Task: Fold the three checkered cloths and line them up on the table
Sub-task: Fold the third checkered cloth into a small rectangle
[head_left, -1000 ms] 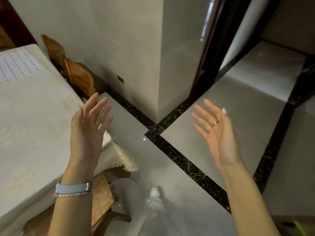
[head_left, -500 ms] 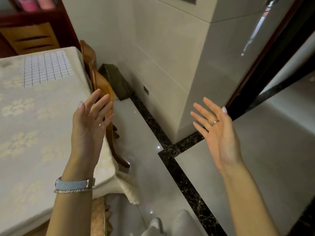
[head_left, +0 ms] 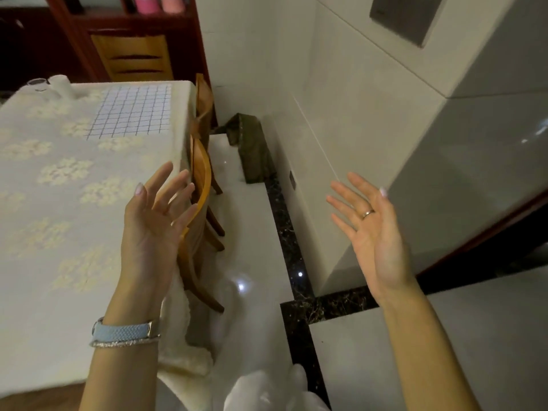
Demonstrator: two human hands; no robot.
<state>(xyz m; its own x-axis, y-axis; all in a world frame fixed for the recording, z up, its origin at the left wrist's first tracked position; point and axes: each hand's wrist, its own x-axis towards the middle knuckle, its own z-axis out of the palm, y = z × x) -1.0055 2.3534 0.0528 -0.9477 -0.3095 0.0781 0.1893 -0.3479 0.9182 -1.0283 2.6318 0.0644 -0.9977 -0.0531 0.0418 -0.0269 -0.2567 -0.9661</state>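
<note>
One checkered cloth (head_left: 132, 111), white with thin dark lines, lies flat at the far right corner of the table (head_left: 38, 262), which wears a cream flowered tablecloth. My left hand (head_left: 154, 229) is raised over the table's right edge, palm up, fingers spread, holding nothing. My right hand (head_left: 370, 229) is raised over the floor to the right of the table, also spread and holding nothing. Both hands are well short of the cloth. No other checkered cloth is in view.
Two wooden chairs (head_left: 198, 185) are tucked along the table's right side. A glass (head_left: 37, 84) stands at the far left corner. A dark wooden cabinet (head_left: 130, 51) is behind the table; a tiled wall corner (head_left: 385, 179) stands right, with glossy floor (head_left: 255, 262) between.
The view has swung left toward the table, bringing the checkered cloth and cabinet into view. Both hands stay raised and spread in much the same pose.
</note>
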